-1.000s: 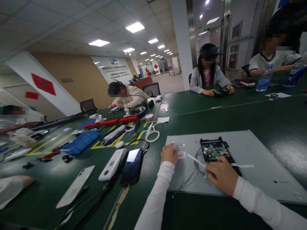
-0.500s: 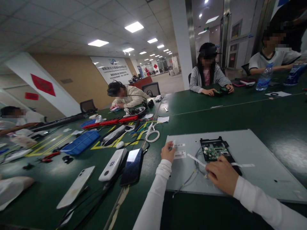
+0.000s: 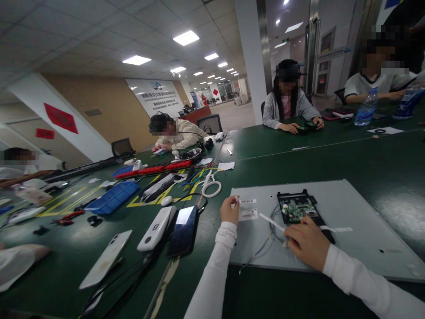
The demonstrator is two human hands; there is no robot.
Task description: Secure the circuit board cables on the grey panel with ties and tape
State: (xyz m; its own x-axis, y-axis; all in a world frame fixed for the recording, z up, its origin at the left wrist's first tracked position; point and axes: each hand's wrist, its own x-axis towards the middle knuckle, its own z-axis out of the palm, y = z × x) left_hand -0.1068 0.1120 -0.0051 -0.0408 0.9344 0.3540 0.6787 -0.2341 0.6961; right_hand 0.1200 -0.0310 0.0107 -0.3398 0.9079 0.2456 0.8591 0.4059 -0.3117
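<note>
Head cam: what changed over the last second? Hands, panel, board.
The left hand slid slightly left, toward the edge of the grey panel, uncovering more of the white label. Its fingertips pinch a small white strip, as before. Unchanged: the right hand rests on the panel over the wires, beside the circuit board. Panel and board did not move.

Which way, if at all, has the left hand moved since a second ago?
Yes: the left hand slid slightly left, away from the white label, toward the edge of the grey panel.
</note>
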